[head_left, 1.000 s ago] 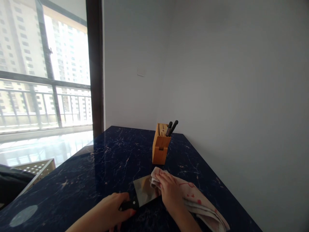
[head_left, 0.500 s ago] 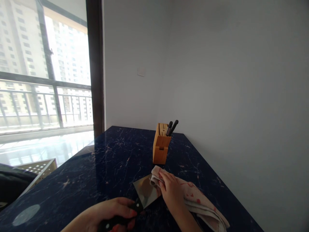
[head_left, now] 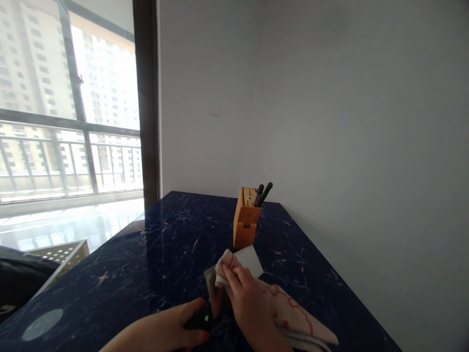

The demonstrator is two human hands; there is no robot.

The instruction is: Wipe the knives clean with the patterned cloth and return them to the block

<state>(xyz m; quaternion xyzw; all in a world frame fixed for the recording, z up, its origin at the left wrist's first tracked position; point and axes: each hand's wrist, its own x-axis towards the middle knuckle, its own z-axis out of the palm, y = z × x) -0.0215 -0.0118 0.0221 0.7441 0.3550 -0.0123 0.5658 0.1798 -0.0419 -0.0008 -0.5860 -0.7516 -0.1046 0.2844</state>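
Observation:
My left hand (head_left: pixel 176 325) is wrapped round the black handle of a cleaver (head_left: pixel 249 260), whose wide steel blade points away over the tabletop. With my right hand (head_left: pixel 244 298) I press a folded, pale pink-and-white towel (head_left: pixel 289 308) with red markings onto the blade. The cloth and fingers cover the blade's middle, while its far end and the part by the handle show. The towel's loose end trails to the lower right, under my right forearm. Just beyond the blade stands a wooden knife block (head_left: pixel 246 225) with two black-handled tools (head_left: pixel 264 193) in its slots.
The dark blue marbled table (head_left: pixel 183 234) runs back to a grey wall (head_left: pixel 330 122). At the left are a perforated light-coloured bin (head_left: pixel 69 259) holding something dark, and a large window (head_left: pixel 66 122). A pale round patch (head_left: pixel 43 324) lies on the table's near left.
My right hand has slid the towel left along the blade toward the handle, uncovering the blade's far end. The cleaver has tilted somewhat. My left hand keeps its grip.

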